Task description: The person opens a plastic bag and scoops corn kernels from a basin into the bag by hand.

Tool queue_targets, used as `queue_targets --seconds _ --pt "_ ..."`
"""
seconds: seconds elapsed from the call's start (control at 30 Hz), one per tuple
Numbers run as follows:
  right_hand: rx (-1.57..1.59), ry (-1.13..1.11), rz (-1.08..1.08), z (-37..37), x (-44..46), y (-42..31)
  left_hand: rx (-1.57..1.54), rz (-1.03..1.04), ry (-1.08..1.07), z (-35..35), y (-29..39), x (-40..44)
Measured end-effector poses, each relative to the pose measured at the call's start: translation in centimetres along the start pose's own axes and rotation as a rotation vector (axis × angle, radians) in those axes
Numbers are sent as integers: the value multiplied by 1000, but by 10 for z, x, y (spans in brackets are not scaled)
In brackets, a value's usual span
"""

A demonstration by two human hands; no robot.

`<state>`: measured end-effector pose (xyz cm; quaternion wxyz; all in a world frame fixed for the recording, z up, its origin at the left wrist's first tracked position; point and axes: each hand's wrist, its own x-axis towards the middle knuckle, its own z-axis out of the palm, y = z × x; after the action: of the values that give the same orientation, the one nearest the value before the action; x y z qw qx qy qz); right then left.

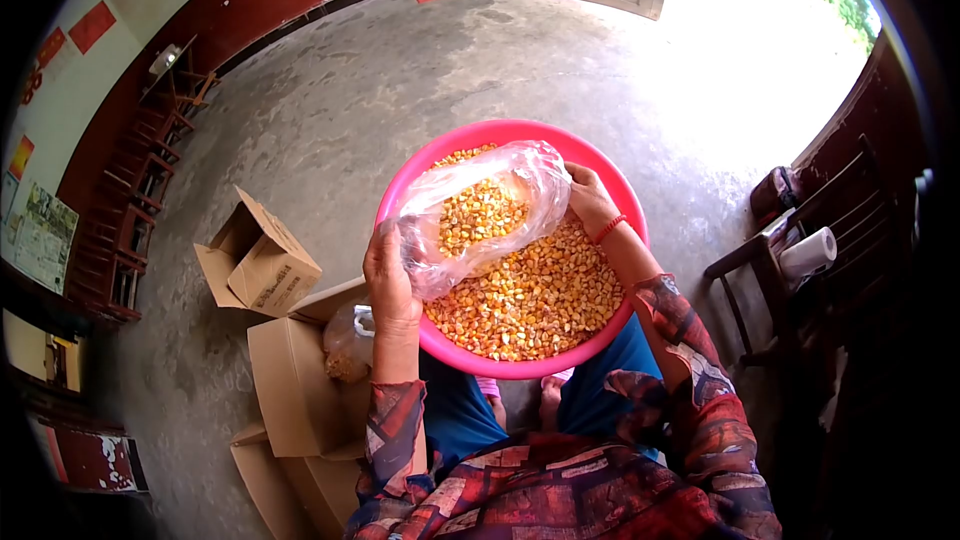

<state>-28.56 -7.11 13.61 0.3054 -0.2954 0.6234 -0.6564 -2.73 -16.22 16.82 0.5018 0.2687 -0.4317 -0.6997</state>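
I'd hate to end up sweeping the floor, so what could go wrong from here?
The plastic bag looks thin and soft, and corn shows in its mouth; if the left hand or right hand lost its edge, it could sag and kernels might run out.

The basin is above the knees, its support hidden; if it rests on the legs, shifting them might tip it and scatter corn over the floor.
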Motion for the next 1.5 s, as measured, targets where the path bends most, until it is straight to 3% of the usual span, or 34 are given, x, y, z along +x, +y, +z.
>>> queue_targets --seconds 0.03,0.27,0.37,0.57,0.6,0.8,1.0,1.2,1.33,1.47,1.5 --pt "-24 -60 96 0 -4 -6 -58 10 8 1 2 -1" --pt "58 -11 125 2 -6 -18 -122 29 22 4 9 -1" --pt "430 1 173 -6 -3 -34 -123 27 16 4 5 0" --pt "683 -55 -113 33 -18 -111 -119 38 47 4 4 1" --pt "708 -153 -126 44 -21 -119 -104 50 48 6 8 -1" --pt "474 -269 -15 125 -41 -104 -74 59 53 8 10 -2" --pt "319 -294 -53 142 -42 -76 -140 67 34 14 13 -3" --pt "447 -395 -51 101 -29 -93 -132 59 22 4 5 1" --pt "586 -225 -178 46 -14 -108 -125 84 45 5 5 1" --pt "431 -31 -194 -5 9 -76 -125 64 79 5 6 1" --pt "83 15 -142 -11 14 -62 -133 69 99 8 7 1"
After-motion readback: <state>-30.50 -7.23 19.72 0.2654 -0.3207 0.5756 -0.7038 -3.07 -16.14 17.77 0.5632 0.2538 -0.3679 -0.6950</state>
